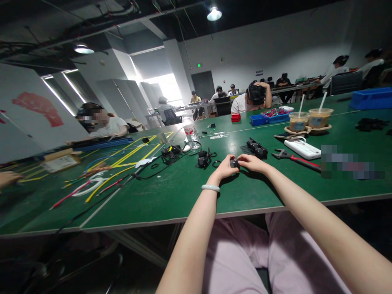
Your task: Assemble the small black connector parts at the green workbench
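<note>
Part (234,163), small and black, sits between both hands over the green table (171,200) — the left hand (226,167) grips it, the right hand (251,162) pinches its side. A black ring (213,164) lies just beside the left hand; a red-handled tool (303,161) lies farther off to the right.

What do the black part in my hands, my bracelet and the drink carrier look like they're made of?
The black part looks like plastic, perhaps coated metal: dark, faintly shiny, though partly hidden. The bracelet may be polished stone, glass or plastic: pale, smooth, evenly curved. The drink carrier seems molded paper pulp: dull, tan, thick-edged.
</note>
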A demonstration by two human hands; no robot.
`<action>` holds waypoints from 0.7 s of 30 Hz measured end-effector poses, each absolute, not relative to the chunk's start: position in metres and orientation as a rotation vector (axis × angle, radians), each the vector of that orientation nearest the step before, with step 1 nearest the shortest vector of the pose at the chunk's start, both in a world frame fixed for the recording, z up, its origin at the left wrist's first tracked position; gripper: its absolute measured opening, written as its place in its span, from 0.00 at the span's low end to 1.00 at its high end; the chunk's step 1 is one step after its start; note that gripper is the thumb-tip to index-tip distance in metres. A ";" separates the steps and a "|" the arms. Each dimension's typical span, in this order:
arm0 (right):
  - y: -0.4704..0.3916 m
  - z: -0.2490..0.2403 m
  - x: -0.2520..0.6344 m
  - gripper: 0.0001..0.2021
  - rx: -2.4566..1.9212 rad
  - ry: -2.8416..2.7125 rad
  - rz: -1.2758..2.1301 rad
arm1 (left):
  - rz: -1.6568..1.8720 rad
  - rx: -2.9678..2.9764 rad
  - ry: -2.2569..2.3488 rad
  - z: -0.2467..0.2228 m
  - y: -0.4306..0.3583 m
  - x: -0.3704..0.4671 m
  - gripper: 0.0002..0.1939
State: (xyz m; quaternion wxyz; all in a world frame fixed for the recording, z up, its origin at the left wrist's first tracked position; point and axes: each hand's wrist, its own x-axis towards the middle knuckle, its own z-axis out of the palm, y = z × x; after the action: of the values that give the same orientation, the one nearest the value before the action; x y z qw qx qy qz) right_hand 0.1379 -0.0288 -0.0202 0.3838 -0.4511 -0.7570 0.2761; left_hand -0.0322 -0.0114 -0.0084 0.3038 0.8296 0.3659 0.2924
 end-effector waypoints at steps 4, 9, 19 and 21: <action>-0.027 -0.022 0.140 0.13 -1.119 -1.858 0.791 | 0.775 2.158 0.972 -0.008 -0.013 -0.031 0.28; -0.027 -0.023 0.143 0.22 -0.988 -1.831 0.991 | 0.760 2.090 0.960 -0.006 -0.016 -0.029 0.28; -0.025 -0.025 0.142 0.20 -0.968 -1.835 0.958 | 0.759 2.139 0.959 -0.006 -0.014 -0.030 0.29; -0.024 -0.025 0.142 0.20 -0.991 -1.835 0.942 | 0.759 2.146 0.968 -0.006 -0.015 -0.030 0.28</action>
State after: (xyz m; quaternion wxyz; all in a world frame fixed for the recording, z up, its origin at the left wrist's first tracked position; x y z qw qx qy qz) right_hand 0.1423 -0.0239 -0.0253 0.4139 -0.3943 -0.7300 0.3746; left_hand -0.0299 -0.0148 -0.0061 0.3279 0.8196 0.3699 0.2897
